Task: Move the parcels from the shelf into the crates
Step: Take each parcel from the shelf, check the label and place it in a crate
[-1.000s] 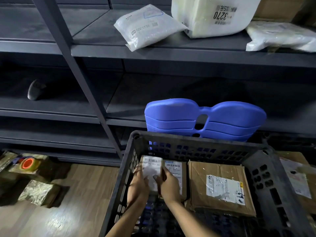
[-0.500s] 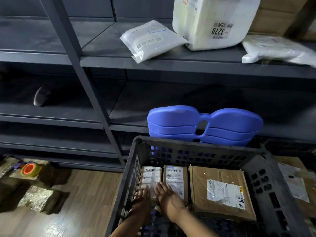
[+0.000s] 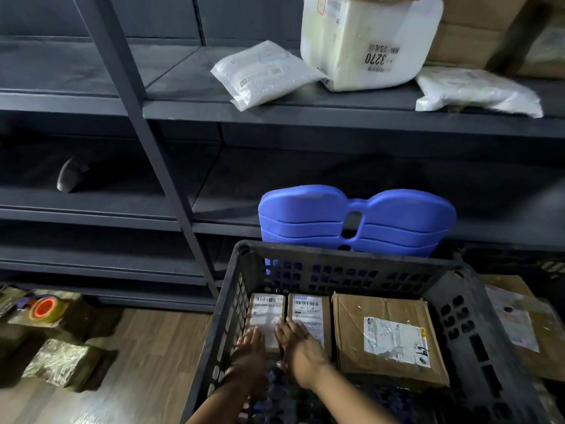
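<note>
A black slotted crate [image 3: 345, 258] stands in front of the dark shelf [image 3: 305, 114]. Inside lie two small labelled boxes, one at the left [image 3: 267, 307] and one beside it [image 3: 307, 310], and a larger cardboard box [image 3: 385, 335] to their right. My left hand [image 3: 252, 350] rests flat on the near end of the left small box, fingers spread. My right hand [image 3: 298, 344] lies flat over the near end of the second small box. On the shelf above sit a white padded mailer [image 3: 263, 73], a big white-wrapped parcel [image 3: 370, 41] and a clear bag parcel [image 3: 477, 93].
A stack of blue plastic stools [image 3: 357, 218] stands behind the crate. Cardboard parcels [image 3: 519, 319] lie right of the crate. On the wooden floor at left are wrapped packets [image 3: 58, 361] and an orange tape roll [image 3: 46, 309]. A dark object [image 3: 70, 177] lies on a lower shelf.
The left small box, held tilted up a second ago, now lies flat in the crate beside the other. Both hands have flattened on top of the boxes. The view has tilted up slightly.
</note>
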A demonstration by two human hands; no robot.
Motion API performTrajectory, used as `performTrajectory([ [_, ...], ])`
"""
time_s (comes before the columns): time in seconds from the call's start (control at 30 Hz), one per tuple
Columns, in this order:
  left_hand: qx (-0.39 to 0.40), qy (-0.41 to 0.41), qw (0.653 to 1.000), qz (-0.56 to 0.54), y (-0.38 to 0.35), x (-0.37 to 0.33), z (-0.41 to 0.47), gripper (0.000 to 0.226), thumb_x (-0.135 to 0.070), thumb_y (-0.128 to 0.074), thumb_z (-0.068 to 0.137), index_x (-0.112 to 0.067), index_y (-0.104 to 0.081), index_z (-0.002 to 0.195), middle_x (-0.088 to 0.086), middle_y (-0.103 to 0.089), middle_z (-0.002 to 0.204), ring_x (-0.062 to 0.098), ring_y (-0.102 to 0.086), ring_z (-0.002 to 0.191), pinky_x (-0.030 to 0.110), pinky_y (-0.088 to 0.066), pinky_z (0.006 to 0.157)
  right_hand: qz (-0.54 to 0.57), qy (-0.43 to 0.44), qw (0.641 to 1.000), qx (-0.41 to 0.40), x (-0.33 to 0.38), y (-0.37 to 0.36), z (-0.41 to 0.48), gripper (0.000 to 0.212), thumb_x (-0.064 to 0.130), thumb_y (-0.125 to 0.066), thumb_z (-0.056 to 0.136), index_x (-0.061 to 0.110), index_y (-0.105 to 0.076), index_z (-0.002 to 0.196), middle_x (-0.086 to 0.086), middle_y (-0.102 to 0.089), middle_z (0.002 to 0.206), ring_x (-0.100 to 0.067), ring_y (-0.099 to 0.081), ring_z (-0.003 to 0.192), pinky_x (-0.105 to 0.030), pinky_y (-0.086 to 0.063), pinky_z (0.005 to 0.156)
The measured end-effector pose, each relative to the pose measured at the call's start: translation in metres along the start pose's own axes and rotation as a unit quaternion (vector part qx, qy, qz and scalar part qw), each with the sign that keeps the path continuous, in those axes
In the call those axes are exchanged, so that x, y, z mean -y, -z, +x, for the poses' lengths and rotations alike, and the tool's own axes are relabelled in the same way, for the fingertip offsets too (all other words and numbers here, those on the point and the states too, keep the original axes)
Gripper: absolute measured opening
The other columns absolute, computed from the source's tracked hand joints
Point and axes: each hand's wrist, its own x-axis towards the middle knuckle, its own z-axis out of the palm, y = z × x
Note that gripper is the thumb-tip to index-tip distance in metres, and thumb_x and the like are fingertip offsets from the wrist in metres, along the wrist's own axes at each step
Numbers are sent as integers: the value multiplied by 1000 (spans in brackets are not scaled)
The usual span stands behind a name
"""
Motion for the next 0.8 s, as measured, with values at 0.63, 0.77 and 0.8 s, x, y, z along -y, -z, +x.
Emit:
performTrajectory([
  [0.63,-21,-74,995,65,212,-34,-83,72,-35,-32,99,-2,7,151,12,9,161,26,8,149,39,3,122,160,-100,969,-162,-43,154,-182,64,25,-33,100,11,0,154,-4,8,162,-20,9,149,-33,5,120],
  [0.77,-73,-89,992,52,248,-41,-82,73,-35,-32,99,-3,7,151,10,9,161,25,9,149,37,4,122,148,-130,955,-221,-62,173,-200,64,32,-32,102,12,0,154,-4,6,162,-19,7,149,-32,6,119],
  [0.8,-81,-92,991,52,256,-44,-82,73,-36,-32,99,-3,7,151,10,8,161,25,8,149,37,3,122,143,-140,953,-229,-68,177,-206,65,33,-32,102,12,0,154,-4,5,162,-19,7,149,-31,6,119],
])
